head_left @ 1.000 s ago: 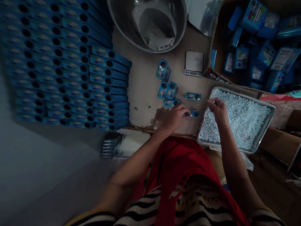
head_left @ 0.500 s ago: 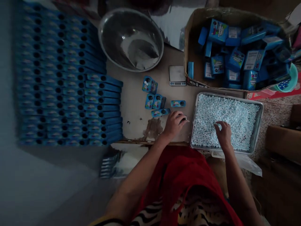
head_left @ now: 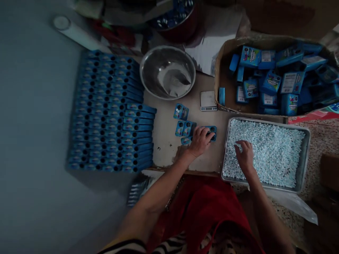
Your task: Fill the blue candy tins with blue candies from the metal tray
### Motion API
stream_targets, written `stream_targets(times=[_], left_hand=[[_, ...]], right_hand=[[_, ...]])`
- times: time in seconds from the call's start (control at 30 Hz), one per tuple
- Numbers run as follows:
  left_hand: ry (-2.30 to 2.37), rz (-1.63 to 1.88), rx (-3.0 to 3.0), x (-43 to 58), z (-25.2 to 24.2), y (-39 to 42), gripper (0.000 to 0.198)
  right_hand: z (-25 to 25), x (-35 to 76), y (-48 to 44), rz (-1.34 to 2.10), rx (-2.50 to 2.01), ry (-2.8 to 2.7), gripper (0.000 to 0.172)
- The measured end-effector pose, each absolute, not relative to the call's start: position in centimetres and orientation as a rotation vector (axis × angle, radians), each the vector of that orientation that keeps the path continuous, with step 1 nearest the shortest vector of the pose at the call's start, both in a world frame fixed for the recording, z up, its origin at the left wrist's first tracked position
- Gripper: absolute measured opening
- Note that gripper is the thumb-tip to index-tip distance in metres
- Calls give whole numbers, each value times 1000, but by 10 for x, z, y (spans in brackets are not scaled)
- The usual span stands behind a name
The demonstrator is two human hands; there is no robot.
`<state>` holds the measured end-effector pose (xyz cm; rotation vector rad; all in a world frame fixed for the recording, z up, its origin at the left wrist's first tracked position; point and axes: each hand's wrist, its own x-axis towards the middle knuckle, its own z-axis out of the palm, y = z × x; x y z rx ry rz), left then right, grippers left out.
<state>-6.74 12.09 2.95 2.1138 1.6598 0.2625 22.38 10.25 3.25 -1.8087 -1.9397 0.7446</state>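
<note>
My left hand (head_left: 199, 141) is closed on a small blue box (head_left: 213, 137) lying against another blue box (head_left: 210, 128) on the table. Over the left part of a metal tray (head_left: 306, 155) of pale blue and white pellets (head_left: 272, 151) is my right hand (head_left: 245, 155), its thumb and fingertips drawn together; whatever they pinch is too small to make out. Left of my left hand stand two blue boxes (head_left: 179, 128) side by side, with one (head_left: 186, 141) partly under the hand. Farther back, another box (head_left: 181, 111) has white pieces on top.
Rows of blue boxes (head_left: 106, 116) fill the table's left side. A steel bowl (head_left: 148, 79) with white powder stands at the back, near a small scale (head_left: 208, 100). A cardboard carton (head_left: 221, 67) of blue boxes is behind the tray. A red container (head_left: 182, 31) sits farther back.
The view has shifted, so the table things appear farther right and lower. My left hand has come to the right-hand boxes with a blue box. My right hand has moved left over the pellets.
</note>
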Motion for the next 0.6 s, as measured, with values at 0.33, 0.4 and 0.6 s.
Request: stream_targets(times=[0.33,0.4,0.6], left_hand=[[1688,248,2037,-93,55,177,72],[1916,475,1955,-121,85,170,72],[2623,696,1391,-239,100,156,97]], right_hand=[[25,216,103,728,-1816,-1926,31],[25,225,99,710,-1825,-1921,31],[50,216,117,405,-1710,-1853,23]])
